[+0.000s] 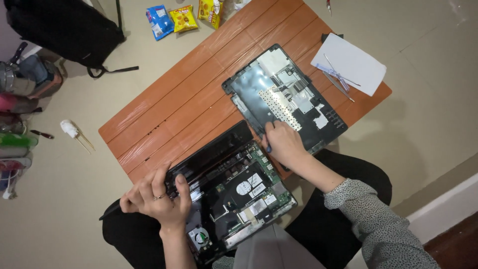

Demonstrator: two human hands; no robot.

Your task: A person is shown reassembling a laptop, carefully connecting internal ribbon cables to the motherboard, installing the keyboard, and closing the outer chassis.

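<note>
Left hand [158,198] fingers grip the opened laptop [234,192], right hand [283,143] pinches a dark tool; 3 snack packets [183,18] lie beyond

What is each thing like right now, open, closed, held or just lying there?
Laptop: opened up, insides showing, half on the lap.
Cover panel: taken off, lying on the table.
Left hand: gripping the laptop's edge.
Right hand: holding a small tool.
Backpack: lying on the floor.
Snack bags: lying flat.

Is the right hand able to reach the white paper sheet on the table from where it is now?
Probably yes. The right hand rests on the removed laptop cover, and the white paper sheet lies just beyond it on the table, with nothing tall standing between.
</note>
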